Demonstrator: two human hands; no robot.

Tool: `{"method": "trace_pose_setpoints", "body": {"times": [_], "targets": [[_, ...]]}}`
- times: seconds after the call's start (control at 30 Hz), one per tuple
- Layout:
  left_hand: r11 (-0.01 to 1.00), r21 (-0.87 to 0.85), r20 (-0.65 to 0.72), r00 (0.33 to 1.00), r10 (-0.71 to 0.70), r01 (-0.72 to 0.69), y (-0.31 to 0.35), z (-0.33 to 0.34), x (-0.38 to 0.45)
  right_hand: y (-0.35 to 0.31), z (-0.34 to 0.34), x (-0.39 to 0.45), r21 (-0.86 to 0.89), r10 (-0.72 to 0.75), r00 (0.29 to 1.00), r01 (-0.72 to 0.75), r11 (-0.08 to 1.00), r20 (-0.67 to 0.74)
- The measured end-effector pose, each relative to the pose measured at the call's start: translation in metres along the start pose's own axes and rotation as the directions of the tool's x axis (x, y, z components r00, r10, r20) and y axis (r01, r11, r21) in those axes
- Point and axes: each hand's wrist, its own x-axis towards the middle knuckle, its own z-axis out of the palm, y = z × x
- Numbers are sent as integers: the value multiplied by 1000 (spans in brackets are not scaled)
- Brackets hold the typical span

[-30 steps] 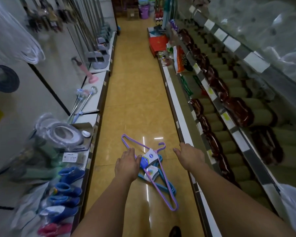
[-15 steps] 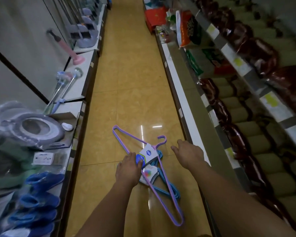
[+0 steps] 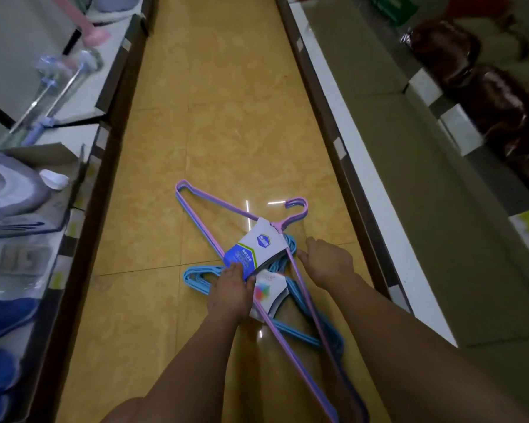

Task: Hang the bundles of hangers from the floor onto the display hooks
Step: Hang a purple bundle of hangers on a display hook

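Observation:
Two hanger bundles lie crossed on the yellow tiled floor. The purple hanger bundle (image 3: 263, 245), with a blue and white card sleeve, lies on top, its hook pointing to the far right. Under it lies the blue hanger bundle (image 3: 196, 278) with a white, colourful card. My left hand (image 3: 232, 293) pinches the near edge of the purple bundle's card between thumb and fingers. My right hand (image 3: 329, 261) hovers just right of the purple bundle's neck, fingers loosely bent, fingertips close to the wire and holding nothing. No display hooks are in view.
The aisle floor (image 3: 226, 117) runs narrow between two low shelf units. The left shelf (image 3: 83, 190) carries a grey toilet seat, blue slippers and long-handled tools. The right shelf base (image 3: 376, 184) has dark wrapped goods on the tiers above it.
I have bent lower, so the bundles look much closer. My left hand has moved onto the purple bundle's card and taken hold of it. My right hand has dropped toward the hanger neck.

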Motion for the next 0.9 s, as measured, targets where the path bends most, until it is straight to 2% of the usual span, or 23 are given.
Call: {"method": "trace_pose_setpoints", "body": {"times": [0.13, 0.4, 0.5, 0.57, 0.63, 0.7, 0.8, 0.9], "targets": [[994, -106, 42, 999, 3, 1, -15, 41, 21, 3, 39, 17, 27, 23, 1000, -23, 999, 21], [987, -157, 121, 993, -11, 30, -15, 76, 34, -1, 84, 31, -4, 49, 996, -48, 999, 79], [975, -218, 121, 992, -21, 47, -12, 85, 33, -6, 92, 31, 49, 69, 993, -74, 996, 99], [951, -298, 117, 992, -55, 88, -11, 91, 33, -9, 96, 34, 154, 116, 985, -135, 979, 130], [887, -444, 89, 991, -98, 128, -11, 97, 35, -11, 99, 39, 307, 183, 969, -226, 925, 164], [778, -601, 90, 983, -161, 183, -10, 101, 38, -12, 99, 43, 437, 236, 955, -294, 850, 182], [666, -699, 132, 962, -239, 261, -8, 102, 41, -12, 99, 46, 561, 290, 932, -363, 744, 218], [596, -749, 149, 950, -274, 289, -6, 101, 43, -17, 103, 48, 664, 310, 907, -421, 618, 286]]}}
